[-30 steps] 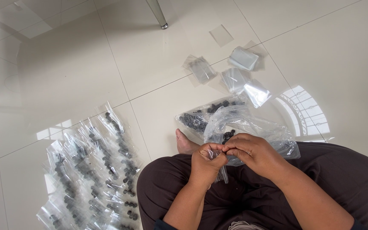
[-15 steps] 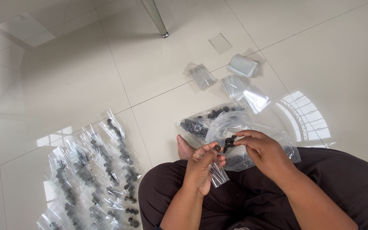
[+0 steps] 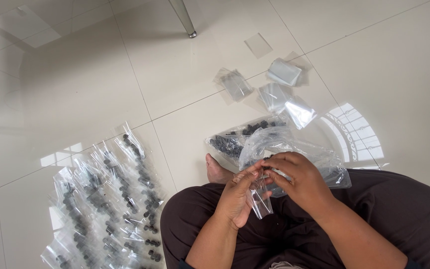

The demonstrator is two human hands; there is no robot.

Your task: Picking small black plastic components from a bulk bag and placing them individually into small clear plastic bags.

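Over lap: both hands pinch small clear plastic bag (image 3: pixel 261 198), crinkled, hanging open-mouthed.

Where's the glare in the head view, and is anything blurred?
Head view: bright window reflection on the glossy floor tiles, paler patches at the upper left; specular glints on the filled clear bags; the small clear bag between the left hand and right hand is see-through and hard to outline. Focus sharp, no obvious motion blur.

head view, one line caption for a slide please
Seated on a tiled floor, left hand holds a small clear bag while right hand meets its mouth.
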